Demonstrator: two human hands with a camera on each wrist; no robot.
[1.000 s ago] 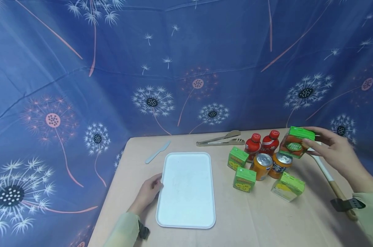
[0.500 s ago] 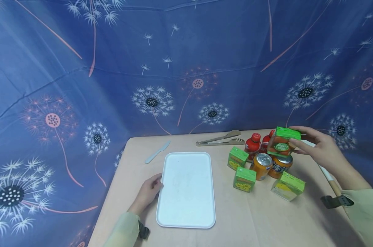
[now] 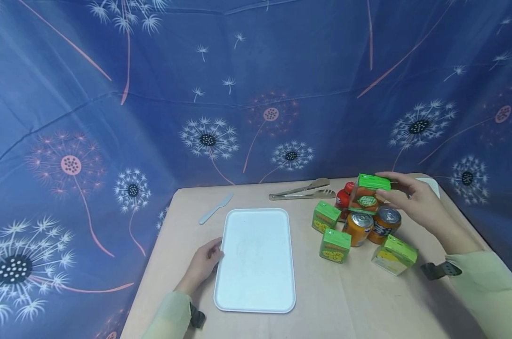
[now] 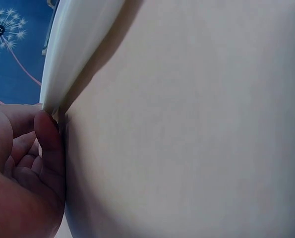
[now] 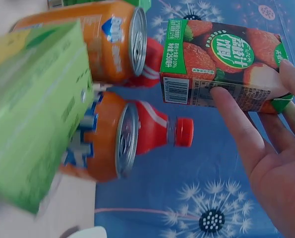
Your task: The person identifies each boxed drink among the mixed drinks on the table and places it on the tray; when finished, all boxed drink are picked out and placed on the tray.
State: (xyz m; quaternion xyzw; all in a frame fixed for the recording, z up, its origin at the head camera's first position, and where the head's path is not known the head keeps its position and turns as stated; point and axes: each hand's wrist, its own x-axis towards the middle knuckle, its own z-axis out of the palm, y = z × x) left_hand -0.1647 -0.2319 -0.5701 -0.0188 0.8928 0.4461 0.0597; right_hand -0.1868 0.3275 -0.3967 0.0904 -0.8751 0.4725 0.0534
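Observation:
My right hand [image 3: 421, 207] grips a green-topped litchi juice carton [image 3: 367, 197] between thumb and fingers, raised above the drinks group. In the right wrist view the carton [image 5: 226, 62] shows its litchi pictures. Below and around it stand two orange soda cans [image 3: 358, 230] and a red-capped bottle [image 3: 342, 201]; a second red bottle is hidden by the carton in the head view. Two green juice cartons [image 3: 335, 246] and a paler green carton [image 3: 395, 256] stand nearer. My left hand [image 3: 203, 264] pinches the left edge of a white rectangular tray [image 3: 255, 263].
A pale blue knife [image 3: 216, 208] lies beyond the tray's left side. Metal tongs [image 3: 302, 191] rest near the table's back edge. Partly behind the right hand lies a white utensil head [image 3: 431, 184]. A blue dandelion-print cloth [image 3: 222, 84] hangs behind the table.
My right hand has carried the litchi carton leftward, from beside the right bottle to in front of it, over the cans. The left hand and tray have stayed put.

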